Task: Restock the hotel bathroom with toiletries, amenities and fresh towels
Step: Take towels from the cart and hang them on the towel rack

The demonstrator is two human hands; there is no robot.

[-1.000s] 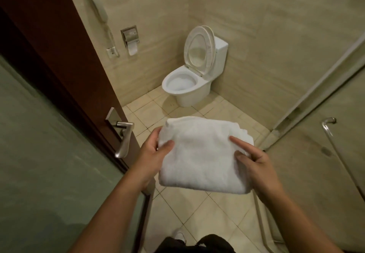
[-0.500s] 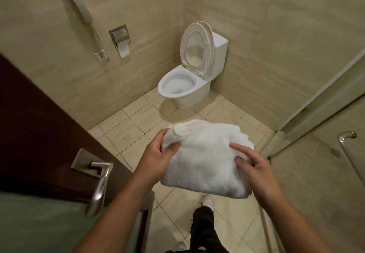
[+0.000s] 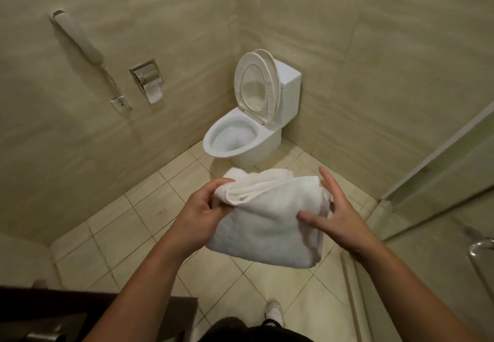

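Note:
A folded white towel [image 3: 267, 224] hangs in the air in front of me, above the tiled floor. My left hand [image 3: 203, 210] grips its upper left corner, fingers curled into the loose top folds. My right hand [image 3: 334, 216] lies against the towel's right edge with the fingers straight and spread, the thumb pressing on the towel's top face. The underside of the towel is hidden.
A white toilet [image 3: 251, 130] with its lid and seat raised stands in the far corner. A wall phone [image 3: 80, 39] and a toilet-paper holder [image 3: 148, 79] hang on the left wall. A glass shower door [image 3: 438, 181] with a metal handle [image 3: 481, 248] is at right. The dark door [image 3: 93, 312] is at lower left.
I have stepped further into the bathroom, and the dark door has slid to the lower left. My left hand has bunched the towel's top corner. My right hand's fingers have opened and spread.

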